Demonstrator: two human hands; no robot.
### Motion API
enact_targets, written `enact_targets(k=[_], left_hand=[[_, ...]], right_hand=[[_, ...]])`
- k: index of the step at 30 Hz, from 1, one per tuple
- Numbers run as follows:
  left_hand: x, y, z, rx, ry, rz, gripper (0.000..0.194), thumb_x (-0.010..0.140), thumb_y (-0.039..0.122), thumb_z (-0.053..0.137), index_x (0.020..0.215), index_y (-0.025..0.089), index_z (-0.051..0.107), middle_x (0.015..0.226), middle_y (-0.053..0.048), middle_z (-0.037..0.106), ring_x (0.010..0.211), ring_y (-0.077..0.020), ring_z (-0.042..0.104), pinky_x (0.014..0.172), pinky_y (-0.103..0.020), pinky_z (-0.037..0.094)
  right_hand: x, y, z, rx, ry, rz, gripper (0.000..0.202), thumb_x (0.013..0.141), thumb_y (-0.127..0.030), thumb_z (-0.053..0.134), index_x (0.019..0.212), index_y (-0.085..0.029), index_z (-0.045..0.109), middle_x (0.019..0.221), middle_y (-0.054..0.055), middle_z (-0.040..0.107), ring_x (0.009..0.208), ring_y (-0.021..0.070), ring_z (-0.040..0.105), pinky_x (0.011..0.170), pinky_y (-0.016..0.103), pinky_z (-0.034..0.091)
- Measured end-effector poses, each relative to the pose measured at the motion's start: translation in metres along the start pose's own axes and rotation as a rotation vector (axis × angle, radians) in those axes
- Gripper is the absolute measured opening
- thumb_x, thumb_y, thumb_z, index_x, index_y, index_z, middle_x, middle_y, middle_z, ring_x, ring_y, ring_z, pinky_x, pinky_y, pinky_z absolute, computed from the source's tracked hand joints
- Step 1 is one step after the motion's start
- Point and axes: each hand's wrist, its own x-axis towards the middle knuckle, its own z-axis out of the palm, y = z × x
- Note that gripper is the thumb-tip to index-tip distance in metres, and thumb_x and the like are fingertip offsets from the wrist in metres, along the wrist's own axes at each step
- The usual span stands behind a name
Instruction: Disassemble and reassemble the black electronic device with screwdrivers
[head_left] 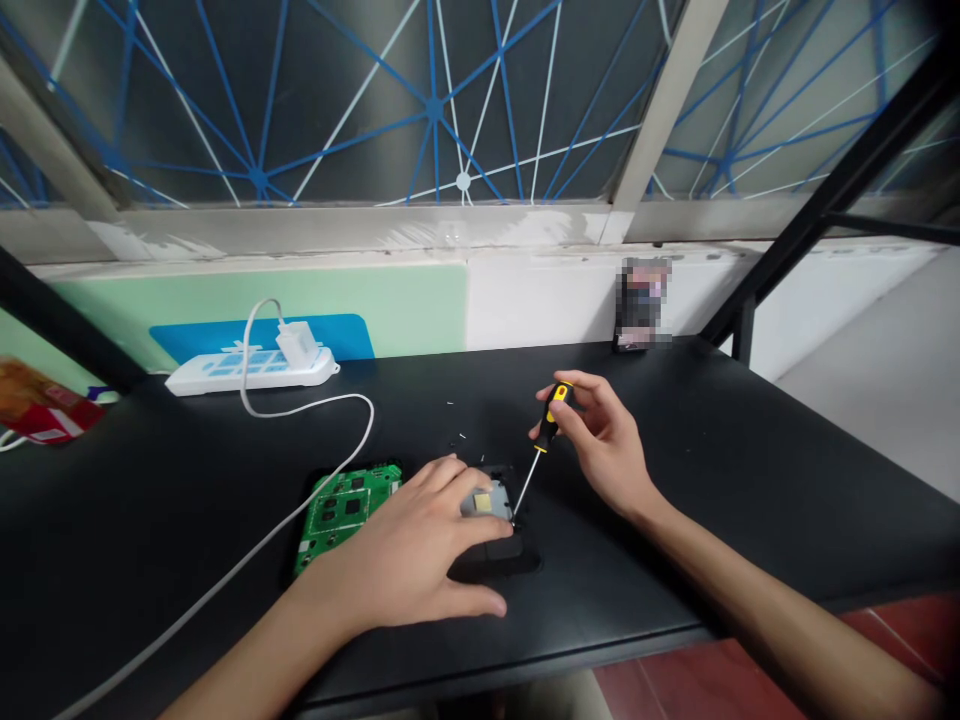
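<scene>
My right hand [604, 440] grips the black and yellow handle of a screwdriver [556, 408] between thumb and fingers. Its thin metal shaft slants down to the left, the tip at the right edge of a grey metal plate [499, 497] with a pale yellow square pad. That plate sits in a black plastic housing [517, 565]. Stretched over the housing, my left hand [420, 530] lies with fingers spread, a fingertip close to the screwdriver tip. Under and left of that hand is a green circuit board [349, 505] in a black casing, partly hidden by my wrist.
Several tiny screws [462, 436] lie on the black table [630, 600] beyond the housing. A white power strip [225, 372] with a plugged-in charger [298, 344] stands at the back left. Its white cable [247, 556] crosses the table. A red packet [49, 400] is far left; a phone-like object [641, 305] leans against the wall.
</scene>
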Motion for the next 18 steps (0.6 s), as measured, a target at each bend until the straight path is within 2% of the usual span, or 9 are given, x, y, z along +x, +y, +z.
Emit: enact_targets(k=[7,13,15,18], left_hand=[[0.000,0.001,-0.002,-0.015,-0.009,-0.010,0.044,0.088,0.056,0.071,0.124,0.031,0.068,0.125,-0.009,0.057,0.123,-0.0338,0.048,0.110,-0.054,0.039],[0.001,0.000,-0.004,-0.035,-0.005,-0.002,0.039,0.089,0.049,0.073,0.122,0.030,0.067,0.128,-0.008,0.056,0.125,-0.0322,0.048,0.108,-0.050,0.041],[0.001,-0.001,-0.005,-0.044,-0.009,-0.043,0.045,0.085,0.049,0.077,0.123,0.028,0.065,0.131,-0.008,0.055,0.124,-0.0326,0.048,0.106,-0.050,0.043],[-0.001,-0.005,-0.006,-0.044,-0.009,-0.127,0.070,0.077,0.057,0.080,0.134,0.025,0.055,0.138,-0.011,0.050,0.126,-0.0352,0.047,0.106,-0.052,0.043]], right_hand=[[-0.007,-0.010,0.000,0.055,-0.087,-0.080,0.027,0.095,-0.034,0.062,0.120,-0.029,0.055,0.118,0.005,0.065,0.074,0.0154,0.073,0.074,0.038,0.062],[-0.020,-0.020,-0.001,0.034,-0.161,-0.236,0.029,0.095,-0.026,0.060,0.124,-0.032,0.056,0.112,0.004,0.061,0.085,0.0188,0.073,0.072,0.037,0.063],[-0.025,-0.025,0.000,0.045,-0.203,-0.274,0.031,0.096,-0.023,0.058,0.126,-0.034,0.056,0.115,0.005,0.061,0.088,0.0196,0.073,0.073,0.039,0.064],[-0.030,-0.029,0.001,0.065,-0.256,-0.296,0.033,0.099,-0.022,0.052,0.129,-0.035,0.055,0.119,0.005,0.063,0.092,0.0206,0.073,0.078,0.042,0.063]])
